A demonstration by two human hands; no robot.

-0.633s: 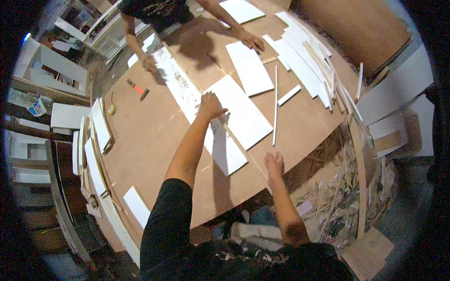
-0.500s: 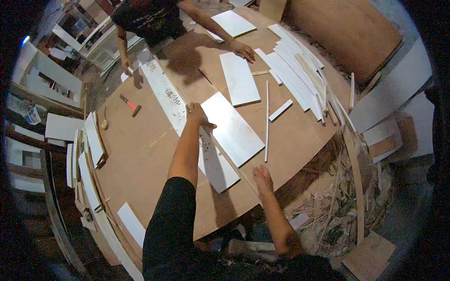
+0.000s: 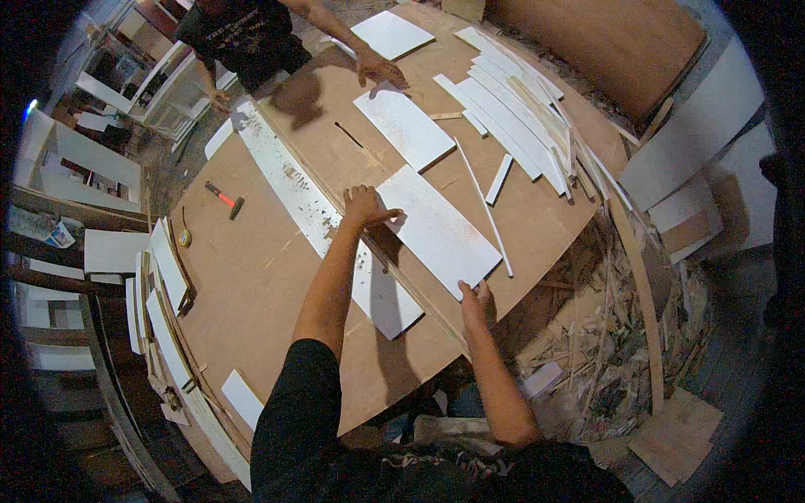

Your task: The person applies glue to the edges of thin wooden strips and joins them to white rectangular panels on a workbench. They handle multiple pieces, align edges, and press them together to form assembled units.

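Note:
A white rectangular board (image 3: 436,228) lies on a big brown work table (image 3: 251,277). My left hand (image 3: 365,206) rests on its far left corner, fingers curled over the edge. My right hand (image 3: 475,300) holds its near corner at the table's edge. Left of the board lies a long white plank (image 3: 314,214) running diagonally across the table. A thin white strip (image 3: 486,210) lies along the board's right side.
Another person (image 3: 243,33) leans over the far end, one hand (image 3: 379,69) on a second white board (image 3: 404,126). A stack of white strips (image 3: 520,117) sits far right. A red-handled hammer (image 3: 222,199) lies left. Wood scraps (image 3: 604,344) cover the floor right.
The view shifted. My left hand stays at the board's far corner; my right hand has moved up to grip the board's near corner at the table edge.

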